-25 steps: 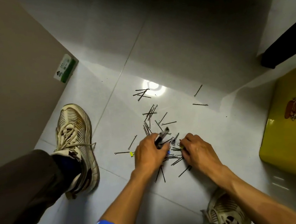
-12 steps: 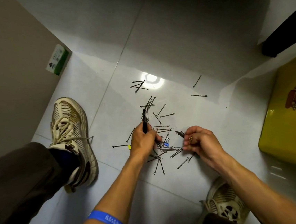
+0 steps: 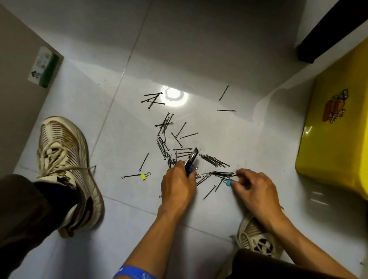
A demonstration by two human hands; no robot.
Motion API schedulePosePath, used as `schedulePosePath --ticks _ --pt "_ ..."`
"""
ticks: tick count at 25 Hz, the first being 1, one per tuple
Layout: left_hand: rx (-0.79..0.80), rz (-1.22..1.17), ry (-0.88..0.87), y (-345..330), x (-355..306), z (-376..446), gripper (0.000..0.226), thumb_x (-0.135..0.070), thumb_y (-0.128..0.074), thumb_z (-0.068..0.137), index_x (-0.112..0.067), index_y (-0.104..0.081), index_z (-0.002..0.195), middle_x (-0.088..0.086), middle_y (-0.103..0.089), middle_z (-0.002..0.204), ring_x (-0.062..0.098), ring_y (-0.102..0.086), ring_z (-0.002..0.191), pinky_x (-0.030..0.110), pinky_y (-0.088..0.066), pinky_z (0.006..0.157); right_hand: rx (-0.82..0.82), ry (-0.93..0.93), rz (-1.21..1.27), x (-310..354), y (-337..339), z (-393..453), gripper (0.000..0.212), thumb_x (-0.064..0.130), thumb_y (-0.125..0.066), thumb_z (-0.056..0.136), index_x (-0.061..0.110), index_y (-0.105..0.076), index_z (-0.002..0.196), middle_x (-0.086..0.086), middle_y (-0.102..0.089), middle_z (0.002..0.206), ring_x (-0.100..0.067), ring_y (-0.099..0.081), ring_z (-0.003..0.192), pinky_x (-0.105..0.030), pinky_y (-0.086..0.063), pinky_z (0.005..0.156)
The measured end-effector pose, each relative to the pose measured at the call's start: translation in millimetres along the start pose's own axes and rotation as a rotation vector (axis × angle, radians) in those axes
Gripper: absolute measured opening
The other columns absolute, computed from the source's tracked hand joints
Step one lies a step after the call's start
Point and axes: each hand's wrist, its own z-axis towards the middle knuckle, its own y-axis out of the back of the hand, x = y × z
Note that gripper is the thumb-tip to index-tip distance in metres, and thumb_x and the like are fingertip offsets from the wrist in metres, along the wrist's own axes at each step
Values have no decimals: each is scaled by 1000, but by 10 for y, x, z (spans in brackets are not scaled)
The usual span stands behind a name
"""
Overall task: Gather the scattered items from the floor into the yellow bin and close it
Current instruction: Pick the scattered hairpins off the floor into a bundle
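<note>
Several black hairpins (image 3: 167, 138) lie scattered over the white tiled floor. My left hand (image 3: 176, 187) is curled round a dark metal clip (image 3: 191, 160) that sticks up out of its fist. My right hand (image 3: 254, 187) reaches down to the pile and pinches a small blue binder clip (image 3: 228, 182) and hairpins with its fingertips. A yellow binder clip (image 3: 145, 176) lies to the left beside one hairpin. The yellow bin (image 3: 327, 148) stands open at the right with colourful items inside.
My left shoe (image 3: 65, 166) is planted left of the pile, my right shoe (image 3: 259, 240) below my right hand. A green and white box (image 3: 44, 67) leans by the left wall. Dark furniture (image 3: 335, 19) stands at the top right.
My left hand dropped back to the pile with the dark clip still in it. My right hand opened out of a raised fist and reached down to the blue binder clip.
</note>
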Motion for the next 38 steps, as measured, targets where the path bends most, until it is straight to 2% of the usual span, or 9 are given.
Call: schedulePosePath --ticks 7,11,14,17,20,22,24,33,38 --pt "78 -275 161 105 26 -56 15 -28 -57 83 -15 -60 76 -5 -60 64 14 -55 60 26 -40 55 -74 368 -256 -14 -140 4 17 21 -76 80 12 -70 93 -5 -66 85 -25 -52 75 -34 -45 65" --pt "106 -870 407 237 119 -187 14 -8 -53 86 -11 -52 72 17 -67 66 15 -48 41 21 -31 37 -19 415 -243 97 -169 14 11 14 -76 75 12 -67 80 -4 -64 77 -25 -52 72 -33 -44 62" --pt "115 -1173 444 418 285 -263 18 5 -43 81 -5 -55 72 24 -66 71 18 -43 38 16 -21 34 109 92 213 397 -170 79 11 12 -68 75 20 -61 76 4 -63 70 -13 -55 67 -25 -44 60" --pt "74 -1350 498 546 467 -272 33 -1 -44 83 -10 -65 59 19 -62 69 16 -41 41 15 -19 33 478 -219 994 707 -155 219 14 -7 -51 73 6 -54 75 -13 -61 64 -15 -47 46 -22 -39 44" --pt "-185 -966 625 621 671 -175 34 -31 -68 85 -16 -60 55 4 -60 58 17 -47 45 22 -34 41 732 -371 1446 957 -87 276 18 2 -42 57 3 -47 75 -16 -49 62 -12 -28 39 -17 -26 42" --pt "-324 -515 614 618 765 -103 33 -46 -72 80 -16 -60 71 -1 -63 67 22 -58 65 29 -41 57 742 -386 1495 1026 -107 303 10 7 -43 66 5 -47 75 -13 -44 60 -15 -29 42 -20 -26 43" --pt "-294 -262 555 581 757 -53 36 -49 -69 82 -14 -62 87 3 -67 83 29 -62 82 32 -41 67 675 -397 1441 1020 -139 329 8 13 -50 74 6 -50 74 -11 -40 59 -16 -30 43 -24 -24 43" --pt "-166 -294 350 441 518 40 15 -24 -63 82 -16 -56 93 3 -66 84 23 -59 74 31 -41 64 493 -437 1420 933 -14 477 11 18 -58 71 9 -53 69 -8 -40 59 -17 -31 46 -27 -30 44" --pt "-151 -75 132 376 623 -115 16 -33 -61 92 -19 -55 96 3 -63 79 31 -64 78 35 -50 65 443 -480 1438 820 -39 468 11 20 -59 69 9 -56 68 -7 -41 58 -18 -31 46 -29 -32 44"
